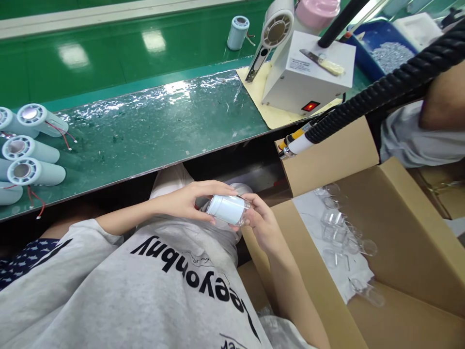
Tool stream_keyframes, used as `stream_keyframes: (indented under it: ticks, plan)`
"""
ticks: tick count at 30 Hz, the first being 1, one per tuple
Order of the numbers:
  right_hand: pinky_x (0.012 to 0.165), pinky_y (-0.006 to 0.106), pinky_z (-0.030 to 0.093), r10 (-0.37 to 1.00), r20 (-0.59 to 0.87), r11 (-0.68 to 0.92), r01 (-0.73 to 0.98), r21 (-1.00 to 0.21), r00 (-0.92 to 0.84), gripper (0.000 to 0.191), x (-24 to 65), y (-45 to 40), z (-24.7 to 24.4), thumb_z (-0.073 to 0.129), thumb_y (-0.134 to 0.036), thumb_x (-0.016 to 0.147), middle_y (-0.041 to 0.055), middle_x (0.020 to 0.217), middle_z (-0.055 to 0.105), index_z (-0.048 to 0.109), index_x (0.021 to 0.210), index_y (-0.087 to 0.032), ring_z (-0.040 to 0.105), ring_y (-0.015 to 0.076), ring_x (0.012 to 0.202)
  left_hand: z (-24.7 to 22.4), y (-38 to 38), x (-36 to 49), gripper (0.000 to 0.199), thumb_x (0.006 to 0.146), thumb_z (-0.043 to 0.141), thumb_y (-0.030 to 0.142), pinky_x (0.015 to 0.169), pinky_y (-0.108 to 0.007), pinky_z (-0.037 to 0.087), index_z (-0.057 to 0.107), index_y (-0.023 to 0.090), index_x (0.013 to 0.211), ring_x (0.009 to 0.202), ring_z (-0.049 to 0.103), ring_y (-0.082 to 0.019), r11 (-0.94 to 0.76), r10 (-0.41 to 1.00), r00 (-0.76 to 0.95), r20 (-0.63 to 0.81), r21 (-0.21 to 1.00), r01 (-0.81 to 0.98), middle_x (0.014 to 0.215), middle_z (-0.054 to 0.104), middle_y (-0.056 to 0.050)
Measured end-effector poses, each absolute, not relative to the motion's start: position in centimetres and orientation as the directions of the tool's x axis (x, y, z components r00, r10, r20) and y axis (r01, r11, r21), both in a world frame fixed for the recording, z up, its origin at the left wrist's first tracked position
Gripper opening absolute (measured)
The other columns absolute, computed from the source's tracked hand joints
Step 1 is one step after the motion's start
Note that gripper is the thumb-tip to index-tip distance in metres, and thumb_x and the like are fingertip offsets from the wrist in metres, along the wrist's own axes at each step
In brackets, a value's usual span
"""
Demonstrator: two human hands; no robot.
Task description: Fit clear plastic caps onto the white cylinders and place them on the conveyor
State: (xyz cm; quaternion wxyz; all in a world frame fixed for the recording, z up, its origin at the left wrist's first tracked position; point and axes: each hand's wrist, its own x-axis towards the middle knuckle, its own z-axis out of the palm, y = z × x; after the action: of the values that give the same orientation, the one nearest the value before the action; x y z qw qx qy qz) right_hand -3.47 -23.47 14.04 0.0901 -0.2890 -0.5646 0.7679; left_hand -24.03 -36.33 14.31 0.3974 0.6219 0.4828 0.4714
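Observation:
Over my lap, both hands are closed around a light blue cylinder [228,209]. A clear plastic cup [245,216] appears to be around it, most visible at the right end. My left hand [189,199] grips the left end, thumb below and fingers along the top. My right hand [263,223] pinches the clear right end between thumb and fingers. Several similar blue cylinders [44,172] with fan-like ends lie at the bench's left side, some trailing red wires. In the open cardboard box [410,237] to my right lie several clear plastic cups [336,232].
A green bench [156,126] runs ahead. On it are a white box with a lit red switch [308,77], a handheld fan [278,29], and another blue cylinder [238,34]. A black corrugated hose [385,82] crosses the right. Behind it shows another person's arm [443,102].

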Motion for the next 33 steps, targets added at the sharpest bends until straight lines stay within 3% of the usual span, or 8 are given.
stream_keyframes:
  ticks: [15, 22, 24, 27, 28, 30, 32, 33]
  plan:
    - [0.033, 0.023, 0.045, 0.229, -0.541, -0.537, 0.359, -0.764, -0.809, 0.073, -4.2, -24.0, 14.5, 0.064, -0.090, 0.070, 0.0006, 0.060, 0.068, 0.055, 0.095, -0.022, 0.060, 0.0159, 0.039, 13.9, -36.6, -23.9, 0.070, 0.079, 0.086, 0.029, 0.119, -0.047, 0.042, 0.060, 0.030, 0.144, 0.141, 0.054, -0.029, -0.224, 0.973, 0.095, 0.212, 0.963, 0.150, 0.150, 0.060, -0.013]
    - [0.031, 0.023, 0.041, 0.084, -0.565, -0.533, 0.442, -0.721, -0.821, 0.086, -3.8, -23.9, 13.9, 0.044, -0.098, 0.075, 0.0040, 0.057, 0.065, 0.064, 0.094, -0.017, 0.056, 0.0151, 0.037, 14.7, -36.9, -23.2, 0.062, 0.081, 0.084, 0.034, 0.093, -0.033, 0.057, 0.064, 0.026, 0.139, 0.127, 0.062, -0.028, -0.101, 0.995, 0.026, 0.099, 0.989, 0.110, 0.139, 0.063, -0.014]
    - [0.039, 0.027, 0.051, 0.221, -0.470, -0.426, 0.349, -0.834, -0.854, 0.085, -3.3, -23.9, 13.6, 0.041, -0.097, 0.079, 0.0049, 0.066, 0.069, 0.062, 0.105, -0.019, 0.061, 0.0171, 0.044, 15.0, -37.0, -23.1, 0.061, 0.081, 0.082, 0.034, 0.086, -0.030, 0.058, 0.063, 0.025, 0.138, 0.121, 0.064, -0.026, -0.018, 1.000, -0.017, 0.018, 0.998, 0.055, 0.137, 0.063, -0.014]
    - [0.074, 0.041, 0.066, 0.511, -0.085, 0.023, 0.113, -0.993, -0.855, 0.076, -2.6, -23.7, 13.2, 0.062, -0.085, 0.080, 0.0133, 0.119, 0.072, 0.056, 0.128, -0.026, 0.075, 0.0267, 0.089, 15.2, -37.3, -23.0, 0.064, 0.082, 0.081, 0.036, 0.080, -0.028, 0.058, 0.059, 0.024, 0.141, 0.106, 0.068, -0.021, 0.072, 0.995, -0.062, -0.075, 0.996, -0.049, 0.130, 0.066, -0.012]
    - [0.087, 0.048, 0.064, 0.526, 0.066, 0.208, 0.053, -0.977, -0.848, 0.072, -2.4, -23.5, 13.1, 0.071, -0.077, 0.080, 0.0139, 0.134, 0.066, 0.056, 0.131, -0.029, 0.072, 0.0303, 0.107, 15.3, -37.3, -23.0, 0.065, 0.082, 0.081, 0.036, 0.078, -0.027, 0.058, 0.059, 0.024, 0.141, 0.100, 0.069, -0.020, 0.088, 0.994, -0.065, -0.092, 0.994, -0.065, 0.126, 0.067, -0.011]
    - [0.103, 0.056, 0.057, 0.437, 0.274, 0.482, -0.034, -0.875, -0.857, 0.049, -2.1, -23.2, 13.1, 0.079, -0.055, 0.085, 0.0104, 0.144, 0.062, 0.063, 0.127, -0.033, 0.064, 0.0335, 0.127, 15.2, -37.3, -23.1, 0.066, 0.083, 0.081, 0.038, 0.073, -0.025, 0.057, 0.058, 0.024, 0.143, 0.092, 0.070, -0.018, 0.114, 0.992, -0.052, -0.117, 0.992, -0.056, 0.120, 0.069, -0.010]
    - [0.107, 0.057, 0.054, 0.341, 0.350, 0.577, -0.100, -0.811, -0.873, 0.031, -2.0, -23.0, 13.0, 0.077, -0.035, 0.090, 0.0066, 0.137, 0.068, 0.070, 0.120, -0.036, 0.065, 0.0323, 0.127, 15.2, -37.2, -23.2, 0.065, 0.084, 0.080, 0.040, 0.071, -0.025, 0.056, 0.058, 0.025, 0.144, 0.090, 0.070, -0.018, 0.121, 0.992, -0.028, -0.121, 0.992, -0.023, 0.118, 0.071, -0.009]
    - [0.107, 0.055, 0.055, 0.334, 0.352, 0.557, -0.119, -0.822, -0.874, 0.031, -2.0, -22.9, 12.9, 0.076, -0.031, 0.091, 0.0057, 0.135, 0.069, 0.071, 0.121, -0.037, 0.066, 0.0314, 0.126, 15.3, -37.1, -23.3, 0.066, 0.084, 0.080, 0.040, 0.074, -0.026, 0.057, 0.058, 0.025, 0.144, 0.094, 0.070, -0.019, 0.110, 0.994, -0.010, -0.110, 0.994, -0.007, 0.121, 0.071, -0.010]
